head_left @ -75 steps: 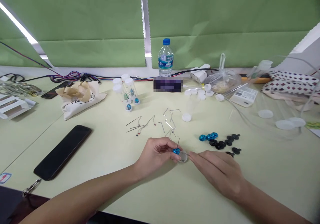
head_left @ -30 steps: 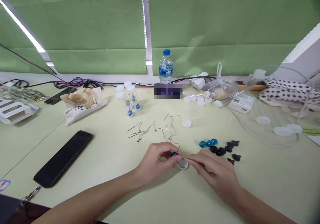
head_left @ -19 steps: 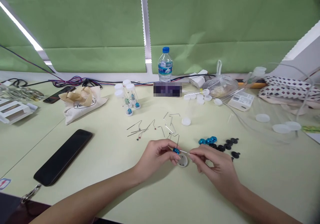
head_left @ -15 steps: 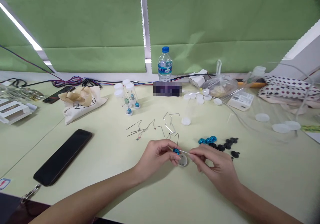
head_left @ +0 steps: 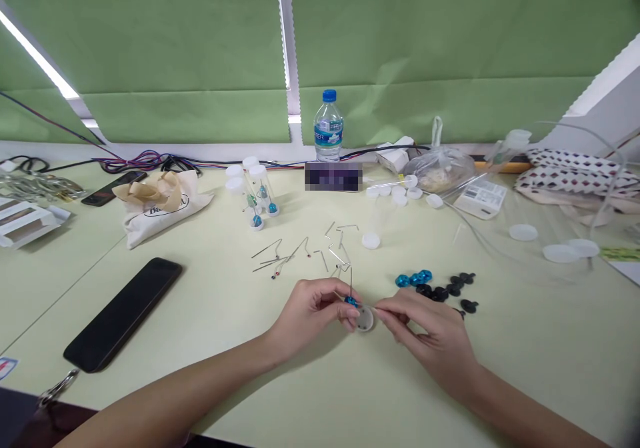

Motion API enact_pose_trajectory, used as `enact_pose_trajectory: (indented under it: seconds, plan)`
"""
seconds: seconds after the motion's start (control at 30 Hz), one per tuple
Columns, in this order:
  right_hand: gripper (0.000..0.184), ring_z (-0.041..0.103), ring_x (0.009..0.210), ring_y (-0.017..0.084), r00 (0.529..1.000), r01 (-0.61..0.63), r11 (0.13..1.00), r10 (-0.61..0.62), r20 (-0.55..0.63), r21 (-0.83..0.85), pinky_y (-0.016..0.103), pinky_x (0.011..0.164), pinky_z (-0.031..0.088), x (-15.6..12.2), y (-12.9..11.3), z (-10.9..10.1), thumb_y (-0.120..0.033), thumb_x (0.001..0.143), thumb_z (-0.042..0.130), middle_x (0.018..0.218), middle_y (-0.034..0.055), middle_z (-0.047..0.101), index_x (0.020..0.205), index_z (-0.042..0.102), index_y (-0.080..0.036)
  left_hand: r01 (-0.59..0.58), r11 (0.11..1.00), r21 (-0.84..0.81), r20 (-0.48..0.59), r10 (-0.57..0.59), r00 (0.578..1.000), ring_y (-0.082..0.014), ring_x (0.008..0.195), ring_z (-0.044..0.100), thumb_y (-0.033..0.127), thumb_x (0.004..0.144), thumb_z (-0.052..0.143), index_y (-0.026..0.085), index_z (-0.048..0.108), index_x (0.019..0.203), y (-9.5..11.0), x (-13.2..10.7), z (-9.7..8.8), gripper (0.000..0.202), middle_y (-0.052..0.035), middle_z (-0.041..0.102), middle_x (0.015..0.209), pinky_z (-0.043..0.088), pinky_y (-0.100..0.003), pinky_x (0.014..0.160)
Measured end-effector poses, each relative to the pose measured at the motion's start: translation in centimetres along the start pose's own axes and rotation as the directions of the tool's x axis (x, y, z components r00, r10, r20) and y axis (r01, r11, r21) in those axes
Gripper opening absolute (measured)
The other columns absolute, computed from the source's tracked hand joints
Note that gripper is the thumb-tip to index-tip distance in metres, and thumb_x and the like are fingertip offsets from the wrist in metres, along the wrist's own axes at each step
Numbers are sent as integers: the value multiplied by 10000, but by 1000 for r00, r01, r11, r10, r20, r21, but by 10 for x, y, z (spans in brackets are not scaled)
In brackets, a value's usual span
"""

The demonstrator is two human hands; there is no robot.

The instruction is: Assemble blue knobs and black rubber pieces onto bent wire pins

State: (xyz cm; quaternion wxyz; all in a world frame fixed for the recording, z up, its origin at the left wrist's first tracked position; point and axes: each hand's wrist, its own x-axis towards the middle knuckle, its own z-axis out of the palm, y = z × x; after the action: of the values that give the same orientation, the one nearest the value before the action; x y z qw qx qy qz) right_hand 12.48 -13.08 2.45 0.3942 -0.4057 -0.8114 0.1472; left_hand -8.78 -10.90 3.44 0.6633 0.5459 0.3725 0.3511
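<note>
Blue bead (head_left: pixel 351 300) is in the left hand (head_left: pixel 313 315), pinched between thumb and index; the grip is closed down to bead width, the bead partly covered by the fingers. Upright rod (head_left: pixel 351 279) sticks up out of the top of it, close to vertical now; 1.0 s ago it leaned right and the thumb hid more of the bead. White disc (head_left: pixel 365 319) with dark spots sits just right of the left fingertips; can't tell if they hold it or it rests on the table (head_left: pixel 280 401). Right hand (head_left: pixel 430 325): thumb and index tips together, just beside the disc, slightly nearer the bead than 0.5 s ago. Back then a thin rod clearly bridged right tips to bead; now I can't make it out, so can't tell what that pinch has hold of. Rest unchanged apart from a small camera shift: spare beads (head_left: pixel 415 279) and black pieces (head_left: pixel 439 294) beyond the right hand, loose rods (head_left: pixel 337 255) and wires (head_left: pixel 285 259) beyond the left, clear tube with white cap (head_left: pixel 371 240) upright past them. Farther back, 4 capped tubes (head_left: pixel 257 170) and bottle (head_left: pixel 329 135). Black phone (head_left: pixel 123 315) lies flat, well left of both hands.
</note>
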Motion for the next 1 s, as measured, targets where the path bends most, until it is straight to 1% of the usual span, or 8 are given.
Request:
enact_pose_trajectory:
  seconds: [0.27,0.47,0.57,0.63,0.73,0.8,0.87,1.0]
  plan:
    - [188,489,491,111,1000,-3,999,3,14,40,236,454,369,4,-2,-2,-195,933,537,535,-22,535,872,715,-203,-143,967,211,42,137,990,-114,673,593,278,853,641,142,686,901,-2,-3,0,151,-52,671,852,529,-251,662]
    - [193,492,469,103,980,-176,969,156,126,171,230,442,389,4,-3,-1,-245,924,563,539,-25,548,782,685,-198,-221,891,397,60,216,975,-136,744,616,246,883,582,154,679,907,1,-4,1,135,-58,687,865,509,-241,679]
    - [216,506,465,99,979,-177,971,158,125,159,222,427,395,5,-5,-1,-283,929,555,568,-17,581,768,672,-201,-241,873,424,66,236,970,-152,793,624,227,882,572,157,680,895,2,-4,1,129,-62,695,862,501,-237,683]
    - [196,535,480,104,986,-139,984,128,104,110,217,440,422,5,-5,-1,-326,931,555,580,-17,600,829,675,-208,-216,889,405,42,218,975,-146,754,618,242,878,580,157,679,885,2,-3,0,131,-59,690,851,497,-237,663]
    - [234,568,497,108,997,9,998,-4,79,-58,221,479,469,3,-1,0,-393,928,556,644,-8,647,1031,649,-204,-140,937,319,-29,158,987,-115,649,583,259,871,596,151,671,879,4,-2,-2,132,-34,657,785,488,-233,630]
    - [265,623,566,123,992,119,968,-107,66,-220,236,550,500,-1,3,1,-341,938,554,732,21,691,1153,607,-197,-100,965,243,-63,118,991,-97,612,560,264,867,607,145,666,878,6,-1,-4,133,-15,626,740,486,-228,625]
    - [306,681,708,158,981,194,921,-180,73,-338,265,658,525,-8,9,2,-230,948,527,864,60,729,1251,561,-196,-75,980,184,-73,90,993,-89,601,549,268,860,620,139,663,867,7,-1,-5,136,-6,605,716,484,-223,621]
    - [405,690,911,217,958,283,883,-244,149,-374,342,799,545,-20,20,-2,-128,949,422,1067,102,723,1343,506,-177,-61,989,137,-54,69,996,-80,589,545,249,846,639,128,661,837,7,-2,-2,123,-8,605,716,481,-212,601]
